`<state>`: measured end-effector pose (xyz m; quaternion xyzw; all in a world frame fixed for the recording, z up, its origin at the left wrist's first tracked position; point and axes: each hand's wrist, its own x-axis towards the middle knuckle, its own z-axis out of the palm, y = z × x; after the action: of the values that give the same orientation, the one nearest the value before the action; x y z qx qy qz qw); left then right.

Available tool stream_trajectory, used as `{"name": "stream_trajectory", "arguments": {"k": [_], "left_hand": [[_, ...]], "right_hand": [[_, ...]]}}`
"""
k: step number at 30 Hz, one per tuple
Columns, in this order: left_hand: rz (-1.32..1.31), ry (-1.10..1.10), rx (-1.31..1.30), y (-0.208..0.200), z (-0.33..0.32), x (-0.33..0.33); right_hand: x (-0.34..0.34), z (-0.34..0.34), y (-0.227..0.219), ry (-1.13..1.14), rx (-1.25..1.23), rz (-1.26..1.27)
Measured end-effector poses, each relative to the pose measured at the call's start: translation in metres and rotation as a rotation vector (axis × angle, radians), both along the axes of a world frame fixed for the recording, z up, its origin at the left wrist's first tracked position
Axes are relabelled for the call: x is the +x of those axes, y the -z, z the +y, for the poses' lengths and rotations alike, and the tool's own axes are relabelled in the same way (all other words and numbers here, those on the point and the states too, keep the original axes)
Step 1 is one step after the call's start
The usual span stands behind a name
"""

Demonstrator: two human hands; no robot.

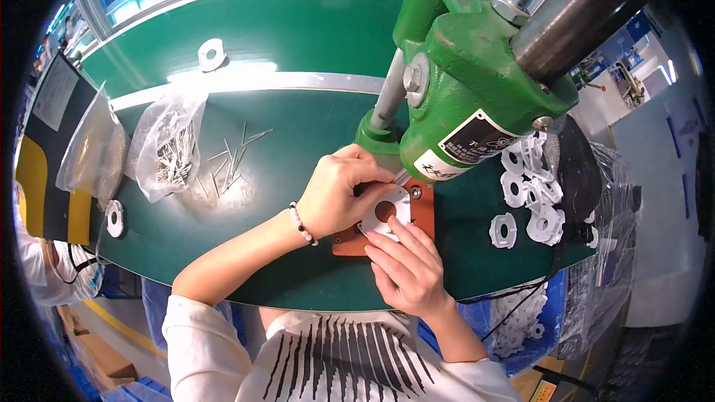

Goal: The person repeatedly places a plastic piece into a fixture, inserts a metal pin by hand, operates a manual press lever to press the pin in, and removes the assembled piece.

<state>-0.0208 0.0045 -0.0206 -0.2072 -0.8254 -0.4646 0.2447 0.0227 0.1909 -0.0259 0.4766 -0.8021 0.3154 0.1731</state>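
Note:
A white plastic ring-shaped part with a round centre hole lies on an orange-red fixture block beneath the green press. My left hand, a beaded bracelet at its wrist, comes in from the left. Its thumb and fingers are pinched together at the part's upper edge, by the tip of the press ram; what they hold is hidden. From the lower right, my right hand reaches in with its fingers stretched out. Their tips rest on the part's near side, one beside the hole.
Left on the green table are loose metal pins and a clear bag of pins. More white parts pile up at right, near one single part. Another sits at the left edge. A blue bin stands below right.

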Motion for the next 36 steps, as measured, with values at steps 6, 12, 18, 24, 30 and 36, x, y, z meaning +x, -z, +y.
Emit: {"name": "stream_trajectory", "arguments": {"k": [6, 12, 18, 24, 30, 36], "left_hand": [[-0.003, -0.002, -0.013, -0.001, 0.0, 0.001], [0.025, 0.013, -0.026, -0.001, 0.0, -0.001], [-0.033, 0.003, -0.025, -0.003, 0.004, 0.004], [-0.025, -0.024, 0.004, -0.001, 0.003, 0.005], [-0.031, -0.031, -0.026, -0.002, 0.005, 0.011], [0.038, 0.007, -0.118, -0.005, -0.005, 0.005]], "right_hand": [[0.0, -0.001, 0.0, 0.009, -0.003, 0.003], [0.001, -0.001, -0.002, 0.006, 0.005, 0.001], [-0.001, 0.006, -0.009, -0.069, -0.112, -0.081], [-0.008, 0.032, -0.038, 0.081, -0.254, 0.077], [-0.018, 0.042, -0.049, 0.128, -0.332, 0.156], [-0.051, 0.055, -0.071, 0.079, -0.528, 0.234]]}}
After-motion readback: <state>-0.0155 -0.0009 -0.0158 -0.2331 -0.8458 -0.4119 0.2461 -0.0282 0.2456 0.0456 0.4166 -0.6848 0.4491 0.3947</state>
